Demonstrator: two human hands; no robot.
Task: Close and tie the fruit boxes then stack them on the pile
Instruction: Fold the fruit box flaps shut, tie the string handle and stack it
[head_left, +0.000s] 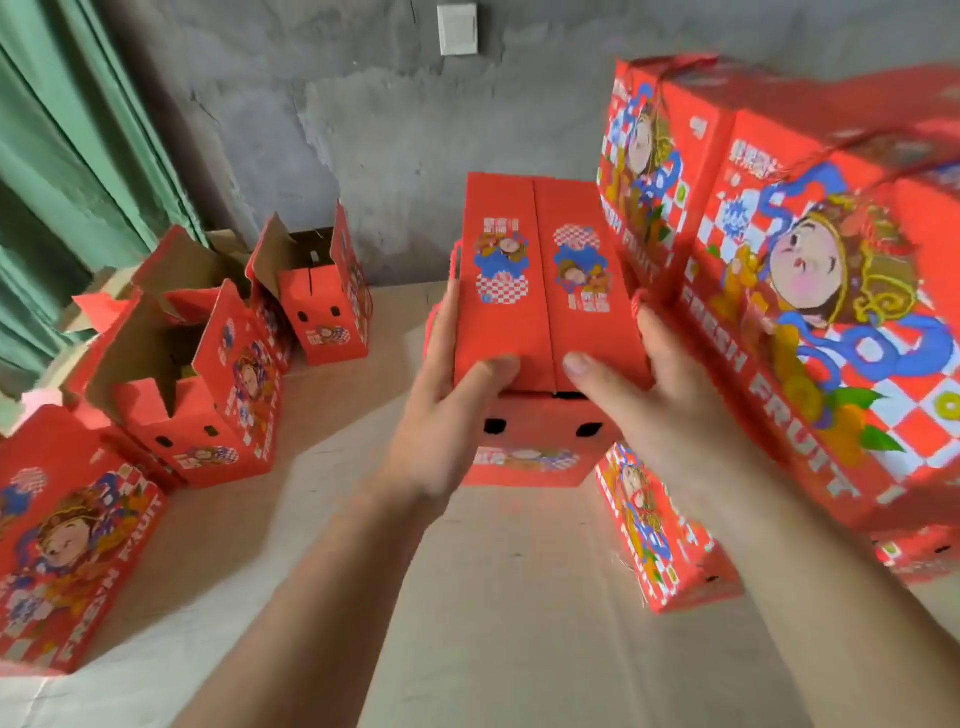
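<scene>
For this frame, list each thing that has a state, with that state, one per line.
Held box: top flaps closed, lifted, gripped at both sides.
Left hand: grips the held box's left side.
Right hand: grips its right side.
Pile of boxes: closed, stacked at right.
Near open box: flaps up.
Far open box: flaps up.
Box at far left: closed.

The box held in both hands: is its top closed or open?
Closed. The two top flaps of the held box lie flat and meet along a middle seam; left hand and right hand grip its sides.
</scene>
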